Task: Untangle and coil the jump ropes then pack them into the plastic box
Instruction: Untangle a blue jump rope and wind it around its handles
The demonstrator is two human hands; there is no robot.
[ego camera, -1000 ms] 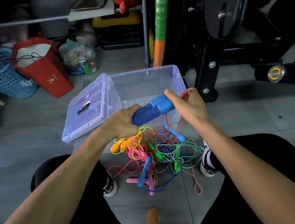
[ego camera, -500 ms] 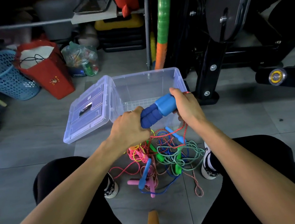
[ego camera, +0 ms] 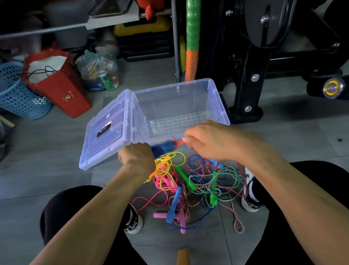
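Glossy clear plastic box (ego camera: 213,99); braided rope (ego camera: 220,183); matt floor tiles (ego camera: 45,156).

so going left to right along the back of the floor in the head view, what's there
blue basket → red bag → clear plastic bag → green and orange pole → black exercise machine

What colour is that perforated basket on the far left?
Light blue. The basket stands beside a red paper bag, clearest in the head view.
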